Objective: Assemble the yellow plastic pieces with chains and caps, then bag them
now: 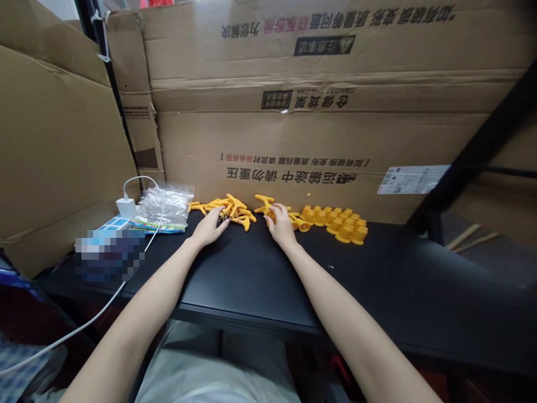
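Nearest, at six o'clock: a lap in pale trousers, under the front edge of a black table. Two bare forearms reaching out from five and seven o'clock toward the middle of the tabletop.

Farther out, at about eleven o'clock from centre: left hand, palm down, fingers spread loosely, fingertips touching the near edge of a heap of yellow branched pieces. Not clamped on anything that can be seen; fingers apart.

Just past twelve o'clock: right hand, fingers curled around a single yellow branched piece whose forked end sticks up beyond the knuckles. Whether fully clamped or only resting on it, cannot tell, as the fingertips are hidden.

At one o'clock, just beside the right hand: a tight cluster of yellow cup-shaped pieces, standing on the table, close against the wall of cardboard.

At ten o'clock: a clear plastic bag, crumpled, lying beside a white charger plugged into a power strip, with a white cable trailing down toward eight o'clock.

Farthest, across the whole back: large flattened cardboard boxes printed with upside-down characters, standing upright behind the table. At three o'clock, a black slanted frame bar.
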A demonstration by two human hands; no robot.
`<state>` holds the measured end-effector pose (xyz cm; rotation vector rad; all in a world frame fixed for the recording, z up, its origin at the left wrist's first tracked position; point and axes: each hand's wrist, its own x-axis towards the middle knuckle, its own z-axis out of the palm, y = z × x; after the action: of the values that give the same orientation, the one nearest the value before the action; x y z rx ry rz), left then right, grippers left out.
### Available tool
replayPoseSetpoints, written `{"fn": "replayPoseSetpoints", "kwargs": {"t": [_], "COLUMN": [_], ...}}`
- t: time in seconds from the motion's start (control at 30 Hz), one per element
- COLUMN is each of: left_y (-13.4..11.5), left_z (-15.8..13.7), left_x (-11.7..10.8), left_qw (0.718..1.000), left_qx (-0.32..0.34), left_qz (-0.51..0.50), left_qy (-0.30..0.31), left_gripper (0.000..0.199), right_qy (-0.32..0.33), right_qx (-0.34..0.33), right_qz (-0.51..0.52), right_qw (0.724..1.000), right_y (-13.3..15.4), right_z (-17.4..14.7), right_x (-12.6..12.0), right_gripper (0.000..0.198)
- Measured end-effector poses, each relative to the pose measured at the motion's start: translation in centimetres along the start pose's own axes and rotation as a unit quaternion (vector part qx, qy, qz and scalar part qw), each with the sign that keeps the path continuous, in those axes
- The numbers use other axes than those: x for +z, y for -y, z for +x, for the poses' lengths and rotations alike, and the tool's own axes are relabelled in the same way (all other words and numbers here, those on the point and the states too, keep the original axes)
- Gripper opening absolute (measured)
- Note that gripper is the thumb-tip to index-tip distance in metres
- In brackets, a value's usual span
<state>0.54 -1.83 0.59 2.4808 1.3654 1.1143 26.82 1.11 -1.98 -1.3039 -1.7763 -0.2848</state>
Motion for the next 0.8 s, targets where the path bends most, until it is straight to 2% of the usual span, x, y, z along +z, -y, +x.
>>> {"fn": "replayPoseSetpoints", "kwargs": {"t": [0.17, 0.3, 0.53, 0.6, 0.67, 0.8], "left_y": [-0.1, -0.3, 0.0, 0.1, 0.1, 0.1], "left_z": [0.0, -0.1, -0.1, 0.0, 0.0, -0.1], "left_x": [0.0, 0.0, 0.2, 0.2, 0.2, 0.2], "left_qw": [1.0, 1.0, 1.0, 1.0, 1.0, 1.0], "left_qx": [0.008, 0.005, 0.006, 0.007, 0.007, 0.007], "left_qz": [-0.007, -0.002, 0.002, 0.002, 0.001, -0.002], "left_qy": [0.003, 0.006, 0.006, 0.002, 0.0, 0.003], "left_gripper": [0.041, 0.038, 0.036, 0.035, 0.035, 0.036], "right_qy": [0.118, 0.143, 0.167, 0.146, 0.09, -0.07], "right_qx": [-0.07, -0.063, -0.018, -0.018, 0.011, 0.142], "right_qz": [-0.095, -0.154, -0.139, -0.127, -0.122, -0.123], "right_qw": [0.986, 0.976, 0.976, 0.981, 0.988, 0.98], "right_y": [1.6, 2.0, 1.7, 1.4, 0.6, -2.7], "right_z": [-0.1, -0.3, -0.5, -0.2, 0.2, 0.5], "right_x": [0.3, 0.2, 0.8, 0.4, -0.5, -3.8], "right_gripper": [0.027, 0.026, 0.036, 0.041, 0.043, 0.044]}}
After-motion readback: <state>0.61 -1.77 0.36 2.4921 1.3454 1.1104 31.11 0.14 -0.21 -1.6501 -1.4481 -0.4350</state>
